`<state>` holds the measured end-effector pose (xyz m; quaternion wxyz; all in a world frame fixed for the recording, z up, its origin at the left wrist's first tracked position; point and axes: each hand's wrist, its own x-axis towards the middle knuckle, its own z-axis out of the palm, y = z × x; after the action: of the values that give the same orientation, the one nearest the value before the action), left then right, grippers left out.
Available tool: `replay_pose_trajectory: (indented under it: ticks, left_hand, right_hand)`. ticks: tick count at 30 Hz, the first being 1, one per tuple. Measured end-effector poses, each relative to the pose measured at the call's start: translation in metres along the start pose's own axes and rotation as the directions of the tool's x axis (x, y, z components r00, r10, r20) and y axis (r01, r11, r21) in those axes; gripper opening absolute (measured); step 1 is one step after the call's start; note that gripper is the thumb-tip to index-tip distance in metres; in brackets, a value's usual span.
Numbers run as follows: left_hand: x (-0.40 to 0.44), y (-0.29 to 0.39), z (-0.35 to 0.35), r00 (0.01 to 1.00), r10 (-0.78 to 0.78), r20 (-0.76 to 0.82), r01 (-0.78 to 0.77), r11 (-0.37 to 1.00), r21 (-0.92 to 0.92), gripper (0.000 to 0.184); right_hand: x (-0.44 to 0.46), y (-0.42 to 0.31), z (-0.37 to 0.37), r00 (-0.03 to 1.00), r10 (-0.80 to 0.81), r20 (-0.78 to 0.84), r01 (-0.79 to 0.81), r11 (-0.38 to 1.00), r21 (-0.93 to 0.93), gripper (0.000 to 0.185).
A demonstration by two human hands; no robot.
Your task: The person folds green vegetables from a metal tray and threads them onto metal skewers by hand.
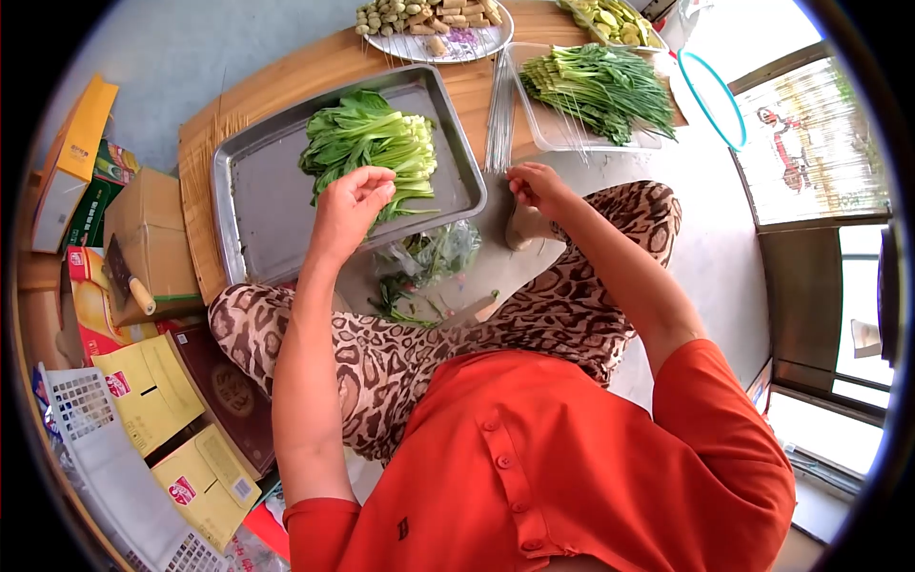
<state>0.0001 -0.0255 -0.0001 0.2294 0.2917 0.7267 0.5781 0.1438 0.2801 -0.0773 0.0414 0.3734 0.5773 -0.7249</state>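
My left hand [353,210] is over the near edge of a grey metal tray [262,214], thumb and fingers pinched together; what they hold, if anything, I cannot make out. Just beyond it, a pile of leafy greens [376,143] with pale stems lies in the tray. My right hand [540,188] is also closed in a pinch, close to the near ends of a bundle of thin metal skewers [498,114]. Anything in that pinch is too fine to tell. Right of the skewers, a clear plastic container [562,145] holds skewered green stalks [600,91].
At the back of the wooden table [315,67] stands a plate [448,43] of skewered food, with a tray of sliced green pieces [610,24] beside it. A plastic bag of leaves [429,257] and a knife [467,310] lie below the tray. Cardboard boxes [152,234] stand left.
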Motion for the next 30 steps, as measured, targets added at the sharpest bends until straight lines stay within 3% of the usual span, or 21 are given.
replay_pose_trajectory:
  ticks: [2, 4, 6, 8, 10, 12, 14, 18, 19, 22, 24, 27, 30]
  left_hand:
    - [0.001, -0.001, 0.0, 1.0, 0.021, 0.009, -0.021, 1.0, -0.015, 0.022]
    - [0.002, 0.002, 0.002, 0.998, -0.039, 0.039, 0.041, 0.997, -0.066, 0.023]
    - [0.003, 0.002, 0.008, 0.992, -0.095, 0.08, 0.104, 0.988, -0.112, 0.025]
    - [0.003, 0.001, 0.014, 0.975, -0.165, 0.148, 0.192, 0.962, -0.192, 0.032]
    - [-0.003, 0.006, 0.022, 0.948, -0.232, 0.219, 0.286, 0.921, -0.263, 0.036]
    - [-0.005, 0.006, 0.027, 0.908, -0.26, 0.33, 0.369, 0.868, -0.333, 0.04]
    - [-0.006, 0.003, 0.031, 0.897, -0.206, 0.391, 0.385, 0.798, -0.463, 0.032]
    - [-0.008, 0.002, 0.028, 0.907, -0.19, 0.377, 0.373, 0.776, -0.508, 0.025]
    - [-0.009, 0.004, 0.026, 0.911, -0.192, 0.366, 0.369, 0.774, -0.513, 0.024]
    - [-0.011, 0.008, 0.019, 0.908, -0.159, 0.386, 0.346, 0.805, -0.482, 0.023]
    - [-0.012, 0.008, 0.019, 0.909, -0.145, 0.39, 0.307, 0.867, -0.392, 0.023]
    - [-0.015, 0.009, 0.025, 0.826, -0.213, 0.522, 0.335, 0.93, -0.149, 0.024]
    - [-0.016, 0.003, 0.031, 0.803, -0.231, 0.549, 0.323, 0.943, -0.075, 0.024]
  right_hand:
    - [-0.018, -0.001, 0.009, 0.998, 0.04, 0.048, -0.045, 0.993, 0.105, 0.01]
    - [-0.04, -0.001, 0.025, 0.975, -0.018, 0.222, -0.067, 0.928, 0.366, 0.01]
    - [-0.079, -0.006, 0.05, 0.953, -0.132, 0.272, 0.004, 0.905, 0.426, 0.013]
    - [-0.106, -0.002, 0.072, 0.924, -0.209, 0.321, 0.076, 0.921, 0.382, 0.014]
    - [-0.13, -0.003, 0.095, 0.926, -0.105, 0.364, 0.001, 0.961, 0.276, 0.013]
    - [-0.139, 0.006, 0.112, 0.906, -0.112, 0.407, 0.067, 0.99, 0.123, 0.013]
    - [-0.142, 0.011, 0.123, 0.883, -0.089, 0.46, 0.097, 0.995, 0.008, 0.014]
    - [-0.136, 0.012, 0.13, 0.837, -0.038, 0.547, 0.098, 0.992, -0.082, 0.015]
    - [-0.13, 0.013, 0.125, 0.805, -0.058, 0.591, 0.164, 0.978, -0.128, 0.017]
    - [-0.12, -0.004, 0.108, 0.841, -0.015, 0.54, 0.152, 0.966, -0.21, 0.024]
    - [-0.109, -0.017, 0.097, 0.893, -0.08, 0.443, 0.177, 0.967, -0.181, 0.029]
    - [-0.101, -0.045, 0.09, 0.923, -0.151, 0.353, 0.177, 0.983, -0.043, 0.027]
    - [-0.09, -0.059, 0.084, 0.92, -0.206, 0.333, 0.197, 0.979, 0.061, 0.025]
